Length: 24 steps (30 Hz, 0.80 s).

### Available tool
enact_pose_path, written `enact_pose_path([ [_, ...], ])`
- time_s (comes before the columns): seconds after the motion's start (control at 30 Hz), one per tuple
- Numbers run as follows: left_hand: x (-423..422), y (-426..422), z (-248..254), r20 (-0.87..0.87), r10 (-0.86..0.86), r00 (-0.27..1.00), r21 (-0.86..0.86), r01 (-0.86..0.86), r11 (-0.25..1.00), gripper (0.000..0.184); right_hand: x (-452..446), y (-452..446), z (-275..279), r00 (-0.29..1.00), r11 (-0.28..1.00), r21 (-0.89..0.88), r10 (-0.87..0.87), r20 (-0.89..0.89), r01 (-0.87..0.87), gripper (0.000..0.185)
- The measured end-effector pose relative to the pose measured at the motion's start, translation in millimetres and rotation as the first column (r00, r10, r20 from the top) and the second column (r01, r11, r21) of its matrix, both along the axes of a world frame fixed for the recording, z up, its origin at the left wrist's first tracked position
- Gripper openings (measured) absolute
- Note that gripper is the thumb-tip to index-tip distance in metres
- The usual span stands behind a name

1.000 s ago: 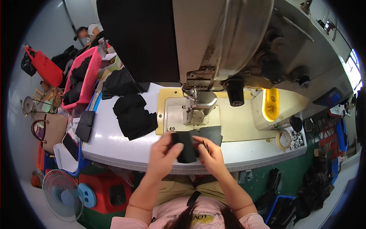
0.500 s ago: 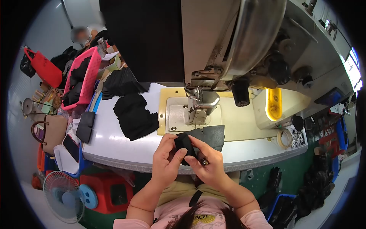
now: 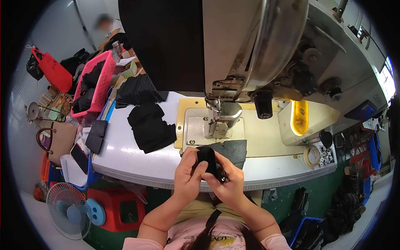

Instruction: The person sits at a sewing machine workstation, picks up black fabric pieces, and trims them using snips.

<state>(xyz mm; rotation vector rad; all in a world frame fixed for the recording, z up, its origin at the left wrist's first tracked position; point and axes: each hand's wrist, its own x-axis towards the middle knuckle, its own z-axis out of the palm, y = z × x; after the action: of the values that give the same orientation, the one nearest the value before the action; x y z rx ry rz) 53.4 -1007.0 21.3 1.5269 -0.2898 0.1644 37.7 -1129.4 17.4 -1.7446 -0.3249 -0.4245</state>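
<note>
The black piece (image 3: 206, 160) is up in both hands at the middle of the frame, just above the near edge of the white bench (image 3: 118, 156), and it looks bent over on itself between the fingers. The left hand (image 3: 187, 175) grips it from one side with the thumb pressed on its face; the right hand (image 3: 229, 181) holds the other side, its thumb near the lower end. A small shiny metal thing (image 3: 225, 178) shows in the right hand, but from here I cannot tell what it is. Right behind the hands a dark grey flat piece (image 3: 235, 152) lies on the bench, in front of the needle area of a big sewing machine (image 3: 223, 37) that fills the top of the frame. Left of centre I see a loose black pile (image 3: 152, 129), with a neat black stack (image 3: 139, 90) behind it and a smaller dark flat piece (image 3: 96, 136) beyond, toward the left. A roll of tape (image 3: 311, 156) sits beside a tray of bobbins (image 3: 326, 157) at the right end. Off in the upper left, past a pink basket (image 3: 109, 74), another person (image 3: 115, 28) is bent forward.
</note>
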Motion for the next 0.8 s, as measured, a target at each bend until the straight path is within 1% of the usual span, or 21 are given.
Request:
enact_pose_path([
  [0.03, -0.4, -0.3, -0.7, 0.017, -0.005, 1.000, 0.031, 0.005, 1.000, 0.013, -0.4, -0.2, -0.3, 1.000, 1.000, 0.018, -0.006, 0.000, 0.006, 0.046],
  [0.1, -1.3, 0.8, -2.7, 0.047, -0.019, 0.999, 0.094, 0.015, 0.995, 0.015, -2.5, -2.8, -5.1, 0.991, 0.991, 0.135, 0.009, -0.132, 0.009, 0.038],
  [0.13, -1.6, 1.8, -2.8, 0.039, -0.004, 0.999, 0.086, 0.000, 0.996, 0.017, -2.6, -5.1, -8.8, 0.980, 0.981, 0.193, 0.022, -0.195, 0.016, 0.035],
  [0.17, -1.6, 3.3, -2.7, 0.030, 0.012, 0.999, 0.079, -0.015, 0.997, 0.020, -1.2, -12.2, -14.1, 0.942, 0.977, 0.187, -0.031, -0.334, 0.099, 0.016],
  [0.2, -1.7, 5.7, -2.7, 0.021, 0.028, 0.999, 0.073, -0.029, 0.997, 0.022, 1.8, -20.8, -11.2, 0.931, 0.936, 0.322, -0.014, -0.366, 0.141, 0.013],
  [0.23, -2.4, 9.7, 2.0, -0.029, 0.022, 0.999, -0.053, -0.023, 0.998, 0.028, 7.2, -31.2, -6.5, 0.919, 0.875, 0.448, 0.009, -0.394, 0.184, 0.014],
  [0.3, -0.6, 23.0, 3.4, -0.009, 0.090, 0.996, -0.128, -0.091, 0.988, 0.033, 15.1, -59.6, -1.9, 0.906, 0.780, 0.512, -0.160, -0.392, 0.360, 0.019],
  [0.33, 0.5, 28.8, 3.8, -0.027, 0.112, 0.993, -0.199, -0.115, 0.973, 0.035, 19.3, -78.1, -2.8, 0.850, 0.679, 0.532, -0.287, -0.442, 0.506, 0.018],
  [0.37, 2.3, 33.9, 4.5, -0.003, 0.147, 0.989, -0.229, -0.144, 0.963, 0.036, 22.2, -96.7, -4.2, 0.771, 0.555, 0.539, -0.399, -0.496, 0.634, 0.018],
  [0.43, 7.4, 32.6, 23.0, -0.022, 0.187, 0.982, -0.238, -0.186, 0.953, 0.012, 16.6, -125.4, 4.4, 0.673, 0.482, 0.473, -0.588, -0.449, 0.737, 0.018],
  [0.5, 7.4, 30.6, 15.9, -0.017, 0.173, 0.985, -0.197, -0.172, 0.965, 0.010, 5.5, -148.0, 5.9, 0.754, 0.603, 0.459, -0.573, -0.320, 0.653, 0.018],
  [0.53, 7.2, 28.2, 13.3, -0.015, 0.162, 0.987, -0.177, -0.162, 0.971, 0.010, 3.3, -149.4, 5.6, 0.694, 0.575, 0.403, -0.662, -0.282, 0.712, 0.019],
  [0.57, 8.2, 19.8, 13.3, 0.025, 0.153, 0.988, -0.114, -0.149, 0.982, 0.004, 1.7, -145.7, 3.7, 0.690, 0.617, 0.319, -0.688, -0.226, 0.719, 0.019],
  [0.63, 5.4, 13.8, 1.2, 0.020, 0.126, 0.992, 0.066, -0.127, 0.990, 0.027, 0.5, -122.3, 2.7, 0.684, 0.669, 0.145, -0.722, -0.106, 0.729, 0.019],
  [0.67, 3.7, 1.6, 1.4, 0.050, 0.115, 0.992, 0.039, -0.117, 0.992, 0.022, -1.5, -105.2, 5.3, 0.756, 0.758, -0.007, -0.651, -0.070, 0.652, 0.016],
  [0.7, 3.0, -7.4, 0.8, 0.063, 0.086, 0.994, 0.054, -0.089, 0.995, 0.018, -3.4, -85.6, 8.0, 0.821, 0.816, -0.162, -0.569, -0.051, 0.556, 0.014],
  [0.73, -1.4, -15.1, 5.6, 0.020, 0.051, 0.999, 0.092, -0.052, 0.994, 0.019, -0.1, -67.7, -5.6, 0.915, 0.903, -0.152, -0.388, 0.109, 0.401, 0.011],
  [0.77, -5.9, -20.1, 10.3, -0.021, 0.018, 1.000, 0.129, -0.016, 0.991, 0.019, 0.1, -47.5, 3.9, 0.962, 0.942, -0.206, -0.241, 0.129, 0.264, 0.016],
  [0.8, -4.0, -22.9, 4.5, 0.027, -0.051, 0.998, 0.068, 0.049, 0.997, 0.024, 4.9, -33.5, 3.6, 0.935, 0.938, -0.231, -0.184, 0.302, 0.259, 0.021],
])
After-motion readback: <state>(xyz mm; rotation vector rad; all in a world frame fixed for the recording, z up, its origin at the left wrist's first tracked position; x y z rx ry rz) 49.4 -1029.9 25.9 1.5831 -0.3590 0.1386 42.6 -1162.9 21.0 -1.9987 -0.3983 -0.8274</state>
